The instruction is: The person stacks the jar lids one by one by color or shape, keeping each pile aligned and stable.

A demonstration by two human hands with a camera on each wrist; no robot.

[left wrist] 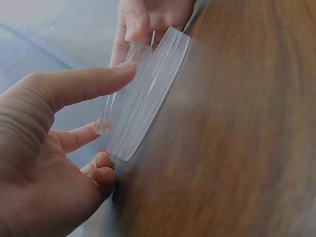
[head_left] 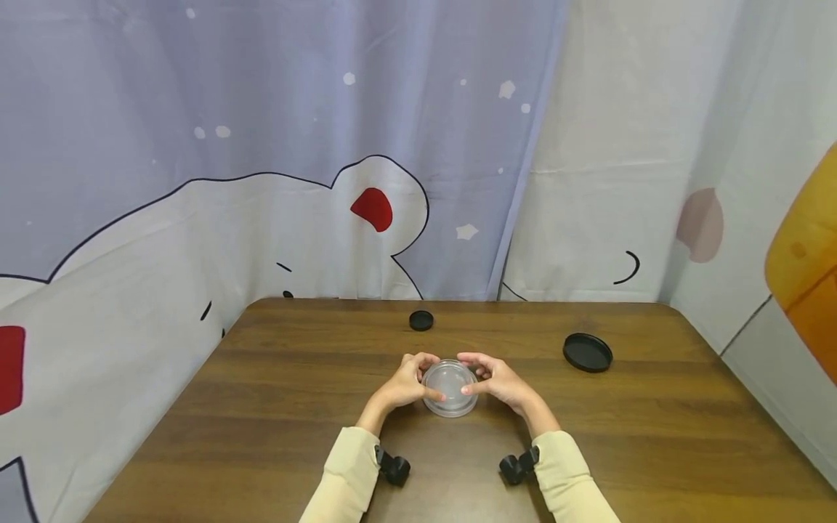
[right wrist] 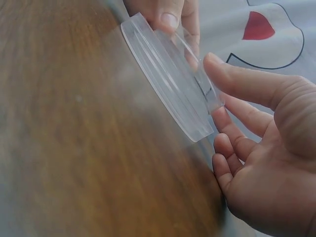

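Note:
Two round clear plastic dishes stand stacked on the table in front of me. The smaller dish (left wrist: 117, 106) sits on top of the wider, shallow dish (right wrist: 163, 81), which lies on the wood. My left hand (head_left: 405, 385) holds the smaller dish at its left side, thumb on the near edge and index finger at the far edge. From the other side my right hand (head_left: 505, 385) holds the same dish, its thumb near the rim and its fingers round the back. Whether anything lies inside the dishes cannot be made out.
A small round black lid (head_left: 421, 320) lies near the back edge of the wooden table (head_left: 261, 443). To the right is a larger black lid (head_left: 588, 352). A printed curtain (head_left: 275, 232) hangs behind the table and along its sides.

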